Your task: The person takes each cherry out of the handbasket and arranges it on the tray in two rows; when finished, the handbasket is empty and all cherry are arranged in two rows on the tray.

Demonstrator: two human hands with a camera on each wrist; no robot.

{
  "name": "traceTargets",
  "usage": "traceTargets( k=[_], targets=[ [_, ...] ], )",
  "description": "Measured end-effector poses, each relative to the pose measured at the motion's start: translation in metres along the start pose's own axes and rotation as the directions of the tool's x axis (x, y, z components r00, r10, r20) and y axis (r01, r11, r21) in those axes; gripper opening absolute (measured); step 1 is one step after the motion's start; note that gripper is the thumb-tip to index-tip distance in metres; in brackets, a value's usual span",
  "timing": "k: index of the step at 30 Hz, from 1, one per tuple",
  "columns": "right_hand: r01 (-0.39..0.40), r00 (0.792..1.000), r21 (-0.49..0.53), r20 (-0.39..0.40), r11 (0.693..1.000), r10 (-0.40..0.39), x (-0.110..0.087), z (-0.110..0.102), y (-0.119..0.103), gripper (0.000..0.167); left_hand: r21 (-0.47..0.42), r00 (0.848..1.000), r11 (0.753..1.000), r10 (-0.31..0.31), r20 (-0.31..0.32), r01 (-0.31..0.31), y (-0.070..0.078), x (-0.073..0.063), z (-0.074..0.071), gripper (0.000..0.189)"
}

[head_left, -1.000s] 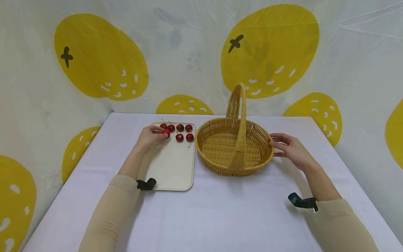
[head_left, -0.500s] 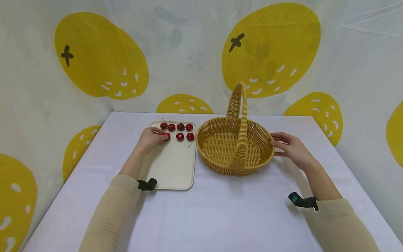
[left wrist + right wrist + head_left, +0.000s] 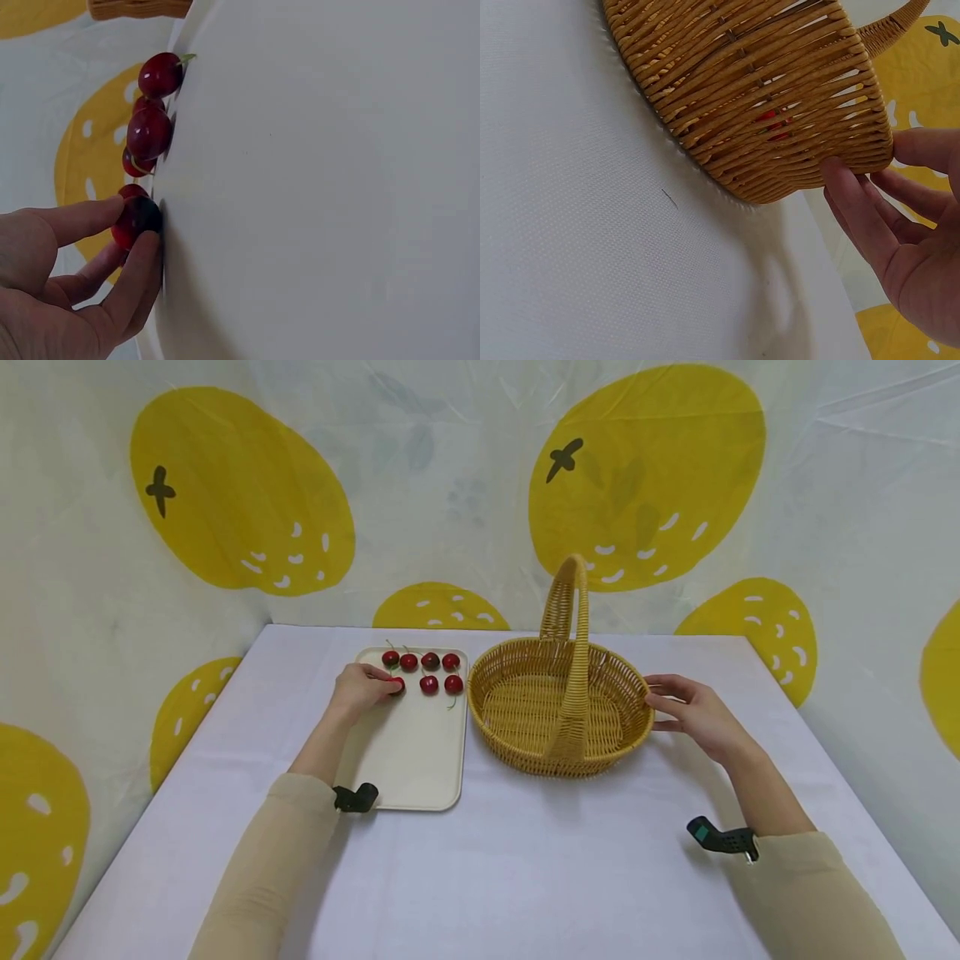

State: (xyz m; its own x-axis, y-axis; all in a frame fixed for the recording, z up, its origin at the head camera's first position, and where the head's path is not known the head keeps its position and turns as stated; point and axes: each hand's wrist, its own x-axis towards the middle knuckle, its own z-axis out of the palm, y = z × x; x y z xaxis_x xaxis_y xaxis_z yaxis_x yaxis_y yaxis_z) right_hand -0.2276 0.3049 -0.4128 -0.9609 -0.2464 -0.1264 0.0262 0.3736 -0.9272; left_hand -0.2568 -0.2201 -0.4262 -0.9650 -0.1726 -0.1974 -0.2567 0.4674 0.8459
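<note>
My left hand (image 3: 360,689) pinches a dark red cherry (image 3: 137,223) between thumb and fingertips, at the tray surface in the left wrist view. The shallow cream tray (image 3: 408,760) bears several other cherries: a back row with a cherry (image 3: 430,662) in it, and two more, one cherry (image 3: 429,685) beside another cherry (image 3: 453,684), right of the held one. My right hand (image 3: 697,714) holds the right end of the wicker basket (image 3: 517,756), thumb at the rim and fingers against the outer wall. The basket stands upright, its arched handle raised, with nothing seen inside.
A white cloth (image 3: 510,877) covers the table. Close by the tray's right edge stands the basket, its tall handle (image 3: 577,652) rising over the middle. Behind the table hangs a white curtain (image 3: 435,485) with large yellow fruit prints.
My left hand has brought its cherry slightly nearer and down to the tray, into line with the front row. The right hand and the basket have stayed in place.
</note>
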Motion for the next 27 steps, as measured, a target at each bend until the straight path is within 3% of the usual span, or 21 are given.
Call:
traceTargets(
  k=[12, 27],
  targets=[
    [0.005, 1.000, 0.001, 0.004, 1.000, -0.005, -0.0020, 0.0011, -0.0023, 0.061, 0.021, 1.000, 1.000, 0.015, -0.023, -0.014, 0.0036, -0.0017, 0.0041, 0.032],
    [0.016, 1.000, 0.012, 0.002, 1.000, -0.016, -0.0022, 0.0015, -0.0012, 0.060, -0.006, 0.999, 1.000, 0.017, -0.034, -0.017, -0.0026, 0.0054, 0.0083, 0.030]
  ],
)
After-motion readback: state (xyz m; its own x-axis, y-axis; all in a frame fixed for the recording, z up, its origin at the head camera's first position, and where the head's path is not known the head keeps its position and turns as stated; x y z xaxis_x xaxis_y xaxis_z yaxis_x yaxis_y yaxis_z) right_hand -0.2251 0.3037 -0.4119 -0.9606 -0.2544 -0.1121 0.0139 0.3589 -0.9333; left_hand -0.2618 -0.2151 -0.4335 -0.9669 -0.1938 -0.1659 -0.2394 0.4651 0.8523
